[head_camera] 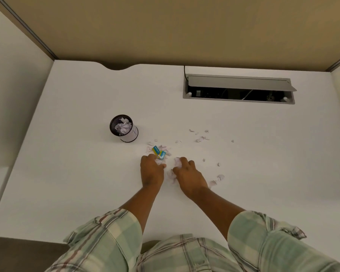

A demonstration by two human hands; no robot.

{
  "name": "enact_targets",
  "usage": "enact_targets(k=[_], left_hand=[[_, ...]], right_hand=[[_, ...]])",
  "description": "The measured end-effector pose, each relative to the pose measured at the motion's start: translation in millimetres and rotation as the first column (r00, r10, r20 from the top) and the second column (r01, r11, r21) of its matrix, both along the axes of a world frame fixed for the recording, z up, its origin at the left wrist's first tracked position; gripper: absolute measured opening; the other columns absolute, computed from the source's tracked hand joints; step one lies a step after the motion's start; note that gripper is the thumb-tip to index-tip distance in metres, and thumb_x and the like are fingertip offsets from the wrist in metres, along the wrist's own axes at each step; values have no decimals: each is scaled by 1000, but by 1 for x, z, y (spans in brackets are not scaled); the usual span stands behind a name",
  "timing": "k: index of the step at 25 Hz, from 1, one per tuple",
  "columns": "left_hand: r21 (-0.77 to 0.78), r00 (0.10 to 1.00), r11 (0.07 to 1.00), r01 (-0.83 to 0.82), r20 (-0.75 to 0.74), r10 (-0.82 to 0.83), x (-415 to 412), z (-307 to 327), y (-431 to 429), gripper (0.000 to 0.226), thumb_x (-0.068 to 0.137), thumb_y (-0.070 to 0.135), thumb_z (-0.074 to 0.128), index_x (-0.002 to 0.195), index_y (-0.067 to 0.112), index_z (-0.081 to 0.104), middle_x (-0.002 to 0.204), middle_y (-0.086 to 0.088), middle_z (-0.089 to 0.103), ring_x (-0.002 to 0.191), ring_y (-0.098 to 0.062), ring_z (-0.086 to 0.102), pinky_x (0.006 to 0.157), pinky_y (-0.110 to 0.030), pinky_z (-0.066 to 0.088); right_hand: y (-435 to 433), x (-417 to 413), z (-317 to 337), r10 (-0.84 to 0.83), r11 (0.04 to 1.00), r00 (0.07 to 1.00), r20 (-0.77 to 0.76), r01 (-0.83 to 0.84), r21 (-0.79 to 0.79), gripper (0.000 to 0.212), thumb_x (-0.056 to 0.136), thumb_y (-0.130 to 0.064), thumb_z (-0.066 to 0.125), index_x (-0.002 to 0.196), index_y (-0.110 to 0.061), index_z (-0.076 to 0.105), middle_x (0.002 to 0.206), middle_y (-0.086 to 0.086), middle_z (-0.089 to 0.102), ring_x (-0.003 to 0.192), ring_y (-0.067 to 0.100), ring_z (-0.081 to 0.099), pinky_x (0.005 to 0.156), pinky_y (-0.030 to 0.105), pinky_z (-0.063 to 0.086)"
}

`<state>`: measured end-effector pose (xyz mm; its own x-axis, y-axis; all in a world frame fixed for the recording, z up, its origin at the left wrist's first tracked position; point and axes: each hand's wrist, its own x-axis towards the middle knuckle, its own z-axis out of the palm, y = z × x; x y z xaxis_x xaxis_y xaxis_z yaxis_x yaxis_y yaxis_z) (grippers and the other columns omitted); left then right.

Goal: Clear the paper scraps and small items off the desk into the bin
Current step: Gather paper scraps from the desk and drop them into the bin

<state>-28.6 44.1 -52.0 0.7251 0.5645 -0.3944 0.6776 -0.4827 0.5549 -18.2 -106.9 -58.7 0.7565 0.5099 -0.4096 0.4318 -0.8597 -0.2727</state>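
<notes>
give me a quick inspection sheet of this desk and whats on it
surface: white desk, mostly bare
job's things: paper scraps scattered centre-right; two blue-yellow wrappers; mesh bin upright, crumpled paper inside
clutter: nothing seen beyond the scraps
grips: left hand and right hand on the desk, gathering scraps; closure unclear
cables: black cable entering the open cable tray
surroundings: tan partition behind

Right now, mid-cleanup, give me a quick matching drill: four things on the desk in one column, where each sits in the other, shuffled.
1. bin
2. blue and yellow wrappers
3. cable hatch
4. left hand

A. far right, lid raised
B. just beyond the left fingertips
C. left of the scraps, crumpled paper inside
D. on the desk beside the right hand

Pairs: 1-C, 2-B, 3-A, 4-D
</notes>
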Motion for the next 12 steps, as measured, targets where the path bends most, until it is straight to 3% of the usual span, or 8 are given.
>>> enact_targets(k=[3,8,10,12], left_hand=[[1,1000,1000,-13,2,13,-1,0,0,25,86,8,78,109,1,75,111,-17,69,103,-30,69,78,-19,43],[18,997,998,67,-44,-66,-3,6,2,14,91,7,70,99,2,80,100,-13,78,91,-24,74,80,-25,55],[-13,995,997,79,-59,-79,-4,9,8,12,89,6,70,92,3,81,93,-10,80,85,-21,74,75,-20,52],[-53,995,997,63,-76,-67,-7,12,17,12,85,6,70,85,6,82,87,-6,80,81,-19,74,67,-17,49]], right_hand=[[0,2,-3,-6,1000,1000,-5,7,16,30,94,-14,65,124,-18,63,141,11,46,120,30,49,87,40,58],[-4,14,-6,-50,998,998,22,49,50,22,99,-12,56,118,-12,67,121,11,56,106,28,60,86,32,55],[-2,21,-1,-237,961,968,-84,246,125,23,96,-10,56,111,-9,74,113,11,65,101,26,64,83,23,48],[-2,25,8,-452,834,864,-220,497,240,17,89,-6,64,93,-11,79,99,6,74,90,19,67,73,15,46]])
